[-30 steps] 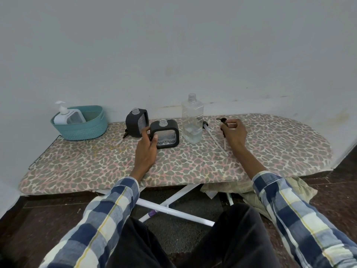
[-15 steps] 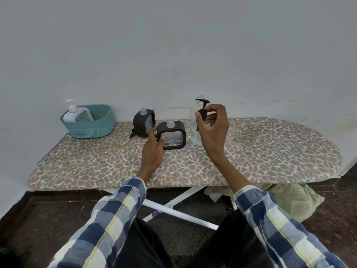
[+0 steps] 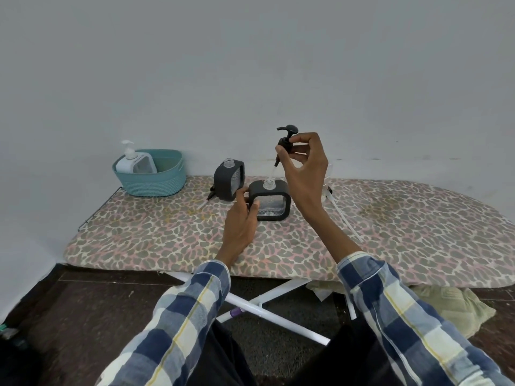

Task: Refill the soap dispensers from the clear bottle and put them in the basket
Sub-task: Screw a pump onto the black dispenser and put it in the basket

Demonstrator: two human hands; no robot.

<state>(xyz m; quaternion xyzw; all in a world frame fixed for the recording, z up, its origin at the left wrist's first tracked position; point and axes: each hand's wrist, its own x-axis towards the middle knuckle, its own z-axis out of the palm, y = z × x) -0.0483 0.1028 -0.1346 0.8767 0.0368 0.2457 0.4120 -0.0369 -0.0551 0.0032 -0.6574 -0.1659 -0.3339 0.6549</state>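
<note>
A square black soap dispenser (image 3: 274, 203) with a clear front stands on the ironing board, and my left hand (image 3: 242, 218) grips its left side. My right hand (image 3: 303, 165) holds a black pump head (image 3: 285, 140) above it, with the pump's clear tube reaching down to the dispenser's open neck. A second black dispenser (image 3: 230, 179) without a pump stands behind and to the left. The clear bottle (image 3: 328, 176) is almost wholly hidden behind my right hand. A teal basket (image 3: 164, 179) at the back left holds a white pump dispenser (image 3: 133, 162).
The leopard-print ironing board (image 3: 390, 232) runs along a white wall. A loose pump tube (image 3: 345, 218) lies right of my right wrist and another pump (image 3: 209, 195) lies by the second dispenser. White legs, a greenish cloth (image 3: 451, 305) and dark floor sit below.
My right hand picked the pump head up off the board, lifted it and brought it left over the near dispenser. My left hand stayed on that dispenser.
</note>
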